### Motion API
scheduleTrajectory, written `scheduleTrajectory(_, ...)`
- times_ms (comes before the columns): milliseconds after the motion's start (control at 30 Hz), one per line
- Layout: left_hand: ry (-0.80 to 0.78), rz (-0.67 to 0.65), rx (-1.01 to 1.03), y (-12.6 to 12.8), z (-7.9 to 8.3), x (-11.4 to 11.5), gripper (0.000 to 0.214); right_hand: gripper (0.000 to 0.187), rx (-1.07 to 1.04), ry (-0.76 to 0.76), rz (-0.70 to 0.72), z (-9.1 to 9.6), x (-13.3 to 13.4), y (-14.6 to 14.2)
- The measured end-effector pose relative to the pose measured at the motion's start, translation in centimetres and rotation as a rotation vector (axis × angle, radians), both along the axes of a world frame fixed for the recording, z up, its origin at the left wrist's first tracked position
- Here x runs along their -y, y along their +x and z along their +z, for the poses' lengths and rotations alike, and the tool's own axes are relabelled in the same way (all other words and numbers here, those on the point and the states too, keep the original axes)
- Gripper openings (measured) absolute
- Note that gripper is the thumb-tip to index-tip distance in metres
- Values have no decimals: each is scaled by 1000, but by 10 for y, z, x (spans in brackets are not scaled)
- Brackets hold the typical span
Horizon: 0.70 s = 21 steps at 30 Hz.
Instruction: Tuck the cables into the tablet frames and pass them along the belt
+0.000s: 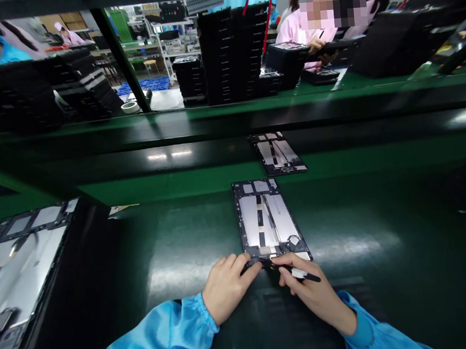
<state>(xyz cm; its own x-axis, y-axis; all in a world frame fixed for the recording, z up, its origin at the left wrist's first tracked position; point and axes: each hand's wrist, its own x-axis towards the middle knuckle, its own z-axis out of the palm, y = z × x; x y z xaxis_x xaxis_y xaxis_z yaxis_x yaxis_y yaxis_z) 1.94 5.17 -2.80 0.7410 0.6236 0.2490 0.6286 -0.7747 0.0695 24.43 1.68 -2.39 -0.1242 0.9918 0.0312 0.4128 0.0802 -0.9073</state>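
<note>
An opened tablet (286, 210) lies on the dark green bench in front of me, its inner side up, showing silvery panels, a black frame and a flat cable. My left hand (228, 285) grips its near left corner, with fingers bent on the edge and thumb along the near side. Between the thumb and fingers of my right hand (306, 287) is a slim black pair of tweezers (299, 273) with a white band, held like a pen. Its tip reaches the tablet's near edge, where my fingers partly hide the contact point.
A second opened tablet (282, 154) lies just beyond, by the dark belt (207, 152). At the left rises a tall stack of tablets (33, 249). More black stacks (219, 57) line the far ledge. Across it, a person in pink (290, 30) handles a dark device.
</note>
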Motion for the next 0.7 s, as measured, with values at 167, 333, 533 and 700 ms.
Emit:
scheduleTrajectory(167,-1,-3,-8,-1,0,0,31,30,-41,6,-101,-1,0,9)
scheduleTrajectory(333,28,-40,28,-7,-1,-2,29,33,-100,36,-167,-2,-1,11)
scheduleTrajectory(533,57,-61,159,-11,-2,-4,24,24,-80,47,65,5,1,4)
scheduleTrajectory(700,58,-59,196,-8,-1,-5,23,20,-54,95,112,7,-2,-1)
